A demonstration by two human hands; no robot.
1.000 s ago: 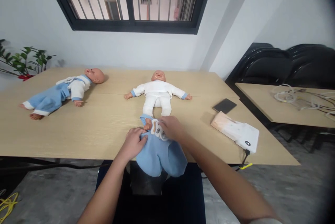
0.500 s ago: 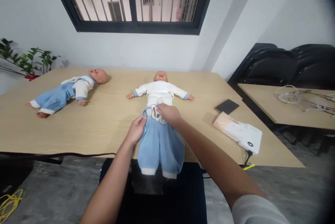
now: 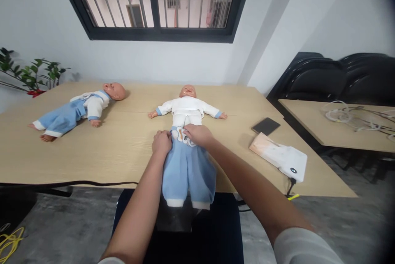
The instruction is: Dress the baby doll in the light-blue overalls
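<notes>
- Left hand point(image 3: 161, 142) is closed on the left side of the waistband of the blue trousers point(image 3: 188, 171); fingers pinched around the fabric edge.
- Right hand point(image 3: 199, 134) is closed on the right side of the waistband, by the white printed patch; grip holding cloth.
- Blue trousers are drawn over the legs of the middle doll point(image 3: 187, 109), waistband at about thigh level; the trouser legs hang over the near edge of the worktop point(image 3: 123, 148).
- Middle doll lies on its back, arms spread, in a white top, head toward the window point(image 3: 154, 4).
- Step judged in hand: pulling the trousers up the doll's legs toward the waist; partway, waist not yet covered.
- Next move judged to call for an even pull on both sides toward the doll's torso, possibly with the hips lifted so that the cloth clears underneath.
- Second doll point(image 3: 77, 109), already dressed in blue and white, lies well apart at the left.
- Dark phone point(image 3: 266, 125) and white device point(image 3: 282, 156) lie at the right of the worktop; plant point(image 3: 27, 72) at far left.
</notes>
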